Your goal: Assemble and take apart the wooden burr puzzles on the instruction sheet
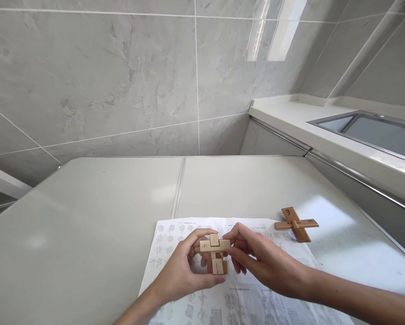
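Observation:
Interlocking light-wood pieces of a burr puzzle [217, 266] are held up over a printed sheet [175, 311]. My left hand [178, 268] grips the joined pieces from the left, its thumb below and its fingers above and behind. A crosswise puzzle piece [216, 245], marked with a dark character at its left end, lies across the upper part. At this piece's right end, my right hand [256, 253] pinches it between thumb and index finger. Parts of the left fingers are hidden behind the wood.
A darker wooden cross of joined pieces [294, 224] lies at the sheet's upper right corner. The pale folding table [87, 225] has a seam across its middle. Behind it rises a grey tiled wall [121, 81]; a counter with a sink [374, 131] stands at right.

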Tool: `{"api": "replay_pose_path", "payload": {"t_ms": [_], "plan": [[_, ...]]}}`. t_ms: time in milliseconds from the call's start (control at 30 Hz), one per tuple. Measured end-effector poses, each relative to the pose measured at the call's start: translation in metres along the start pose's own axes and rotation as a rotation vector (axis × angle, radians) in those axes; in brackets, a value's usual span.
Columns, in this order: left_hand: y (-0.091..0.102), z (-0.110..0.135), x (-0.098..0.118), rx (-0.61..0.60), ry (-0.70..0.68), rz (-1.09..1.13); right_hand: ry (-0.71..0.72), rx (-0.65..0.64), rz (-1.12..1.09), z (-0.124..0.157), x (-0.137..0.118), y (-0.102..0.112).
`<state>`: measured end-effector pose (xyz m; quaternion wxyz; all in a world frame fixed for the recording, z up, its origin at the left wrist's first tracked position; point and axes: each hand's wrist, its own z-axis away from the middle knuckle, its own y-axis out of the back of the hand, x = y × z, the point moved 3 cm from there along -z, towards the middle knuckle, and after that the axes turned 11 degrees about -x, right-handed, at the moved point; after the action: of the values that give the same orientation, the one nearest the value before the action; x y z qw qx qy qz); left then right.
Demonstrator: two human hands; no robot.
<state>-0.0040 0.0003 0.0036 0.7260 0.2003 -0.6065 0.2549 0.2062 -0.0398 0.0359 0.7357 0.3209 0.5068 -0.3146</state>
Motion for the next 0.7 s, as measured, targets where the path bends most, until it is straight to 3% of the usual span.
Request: {"api": "replay_pose_path", "payload": {"t_ms": [200, 700], "plan": [[0.0008, 0.0014, 0.0023, 0.02, 0.004, -0.05, 0.032, -0.001, -0.161, -0.0033, 0.0018, -0.0058], [0.001, 0.0007, 0.0051, 0.029, 0.015, -0.086, 0.069, 0.032, -0.206, -0.0053, 0.0038, -0.0079]]}}
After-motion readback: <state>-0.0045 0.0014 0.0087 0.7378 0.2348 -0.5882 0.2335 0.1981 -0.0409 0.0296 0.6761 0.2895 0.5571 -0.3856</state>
